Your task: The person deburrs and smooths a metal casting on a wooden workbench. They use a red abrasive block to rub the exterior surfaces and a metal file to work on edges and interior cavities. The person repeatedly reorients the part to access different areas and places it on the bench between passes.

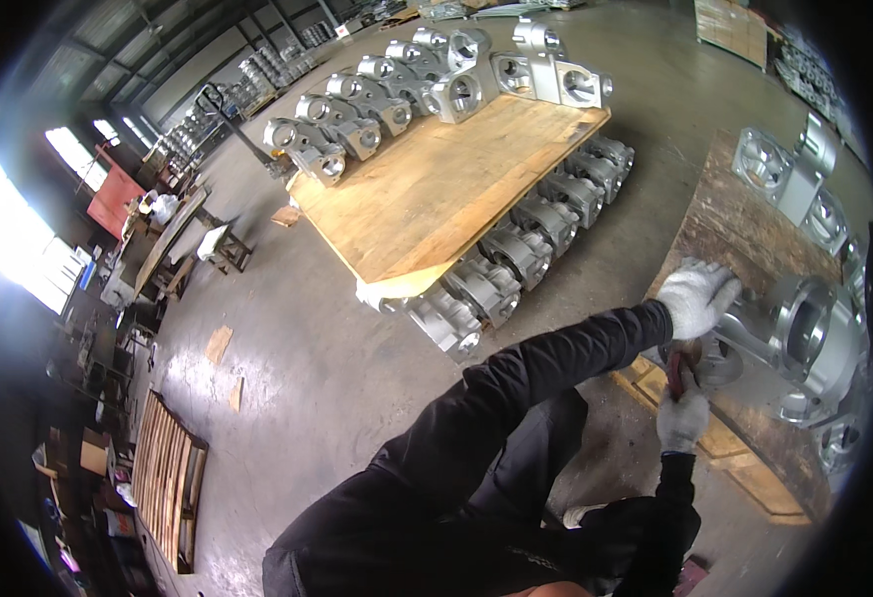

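Observation:
A silver metal casting (805, 333) with large round bores lies on a worn wooden board (720, 214) at my right. My left hand (695, 298), in a pale knitted glove, curls its fingers over the casting's near end. Just below it, my right hand (682, 418), gloved alike, is closed round a small dark red object (676, 372), held against the casting's end. The grip and the casting hide most of that object, so its kind cannot be made out. Farther along the board stands another silver casting (805, 189).
Ahead, a plywood sheet (446, 189) bears a row of castings (357, 99), with more castings (516, 249) beneath it. A slatted wooden pallet (166, 478) lies at left, near a small stool (222, 247). A pallet jack handle (222, 109) rises behind. Cardboard scraps (219, 344) lie on the floor.

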Available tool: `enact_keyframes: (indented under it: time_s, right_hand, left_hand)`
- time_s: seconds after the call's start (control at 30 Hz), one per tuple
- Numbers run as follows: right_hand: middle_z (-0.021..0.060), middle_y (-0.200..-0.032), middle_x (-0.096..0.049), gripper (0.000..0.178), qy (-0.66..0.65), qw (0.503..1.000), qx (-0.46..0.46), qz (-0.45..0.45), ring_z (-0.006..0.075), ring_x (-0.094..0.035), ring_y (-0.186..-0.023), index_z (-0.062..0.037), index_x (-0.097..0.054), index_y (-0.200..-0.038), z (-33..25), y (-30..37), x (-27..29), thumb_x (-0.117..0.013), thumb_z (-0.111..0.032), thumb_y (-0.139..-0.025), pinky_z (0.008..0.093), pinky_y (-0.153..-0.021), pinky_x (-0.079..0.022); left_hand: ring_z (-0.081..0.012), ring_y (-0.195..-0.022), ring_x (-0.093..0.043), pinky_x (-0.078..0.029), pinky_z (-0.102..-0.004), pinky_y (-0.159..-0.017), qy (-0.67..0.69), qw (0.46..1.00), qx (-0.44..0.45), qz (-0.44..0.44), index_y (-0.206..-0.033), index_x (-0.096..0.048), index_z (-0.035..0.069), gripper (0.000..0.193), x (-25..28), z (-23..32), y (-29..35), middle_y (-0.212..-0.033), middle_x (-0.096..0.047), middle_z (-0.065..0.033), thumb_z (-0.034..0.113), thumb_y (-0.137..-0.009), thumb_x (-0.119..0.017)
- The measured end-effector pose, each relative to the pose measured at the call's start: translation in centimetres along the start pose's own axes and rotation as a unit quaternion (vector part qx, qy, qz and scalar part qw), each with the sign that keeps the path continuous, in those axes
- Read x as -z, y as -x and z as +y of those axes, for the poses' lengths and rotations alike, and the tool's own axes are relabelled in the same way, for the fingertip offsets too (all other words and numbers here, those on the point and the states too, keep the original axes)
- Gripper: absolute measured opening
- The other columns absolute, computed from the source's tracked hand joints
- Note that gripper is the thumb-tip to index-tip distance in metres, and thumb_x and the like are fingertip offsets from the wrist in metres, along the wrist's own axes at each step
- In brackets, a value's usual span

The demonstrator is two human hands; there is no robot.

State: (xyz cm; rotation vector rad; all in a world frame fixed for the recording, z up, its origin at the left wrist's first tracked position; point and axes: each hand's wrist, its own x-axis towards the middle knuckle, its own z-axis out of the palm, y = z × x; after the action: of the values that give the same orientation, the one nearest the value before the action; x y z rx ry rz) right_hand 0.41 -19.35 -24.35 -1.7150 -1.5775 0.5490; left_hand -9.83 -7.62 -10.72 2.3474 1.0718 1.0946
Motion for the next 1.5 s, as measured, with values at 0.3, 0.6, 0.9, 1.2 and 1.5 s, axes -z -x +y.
enact_keyframes:
  time_s: [0.3, 0.6, 0.9, 1.2, 1.5]
  right_hand:
    - [0.0132, -0.126, -0.069, 0.045, -0.778, 0.623, 0.002, -0.075, 0.0237, -0.07, -0.106, -0.0037, -0.06, -0.136, -0.8, -1.6, 5.3, -0.066, -0.025, -0.097, 0.0332, -0.088, -0.059]
    - [0.0069, -0.114, -0.073, 0.034, -0.242, 0.97, 0.011, 0.012, 0.0181, -0.068, -0.094, 0.004, -0.069, -0.125, 1.0, -2.5, -1.3, -0.071, -0.009, -0.093, 0.0315, -0.087, -0.054]
    - [0.0049, -0.124, -0.068, 0.04, -0.612, 0.773, -0.165, 0.033, 0.0168, -0.067, -0.109, -0.0025, -0.06, -0.137, 4.1, 2.3, 6.0, -0.067, -0.024, -0.105, 0.0317, -0.096, -0.054]
    - [0.0158, -0.131, -0.064, 0.05, -0.353, 0.861, 0.093, 0.356, 0.0271, -0.061, -0.127, -0.0003, -0.047, -0.148, -1.6, 2.7, 14.5, -0.06, -0.027, -0.108, 0.038, -0.11, -0.049]
    - [0.0318, -0.127, -0.067, 0.063, -0.028, 0.898, -0.03, 0.438, 0.0476, -0.061, -0.123, -0.0076, -0.066, -0.137, -5.2, -8.6, 24.7, -0.049, -0.059, -0.104, 0.0508, -0.108, -0.045]
  left_hand:
    - [-0.0441, -0.12, -0.059, -0.044, -0.0519, -0.107, 0.027, 0.999, -0.005, 0.045, -0.122, -0.064, 0.003, 0.039, 0.2, -0.6, 0.2, -0.121, -0.067, -0.0229, 0.034, -0.108, -0.044]
    - [-0.0371, -0.107, -0.066, -0.054, -0.0498, -0.09, -0.028, 0.997, 0.054, 0.046, -0.107, -0.069, 0.003, 0.029, -0.4, -1.2, -0.4, -0.107, -0.068, -0.0189, 0.029, -0.102, -0.055]
    - [-0.0243, -0.12, -0.061, -0.048, -0.0381, -0.105, 0.274, 0.905, 0.206, 0.252, -0.144, -0.047, -0.002, 0.059, -6.6, 4.6, 15.1, -0.131, -0.062, -0.0195, 0.026, -0.099, -0.073]
    - [-0.0223, -0.102, -0.071, -0.062, -0.0368, -0.083, 0.616, 0.675, 0.401, 0.054, -0.139, -0.055, 0.003, 0.05, -9.2, 2.0, 12.5, -0.122, -0.07, -0.0096, 0.012, -0.095, -0.076]
    - [-0.019, -0.1, -0.07, -0.058, -0.0317, -0.087, 0.6, 0.742, 0.237, 0.18, -0.136, -0.057, 0.001, 0.047, -9.4, 7.0, 7.8, -0.114, -0.071, -0.0089, -0.001, -0.092, -0.072]
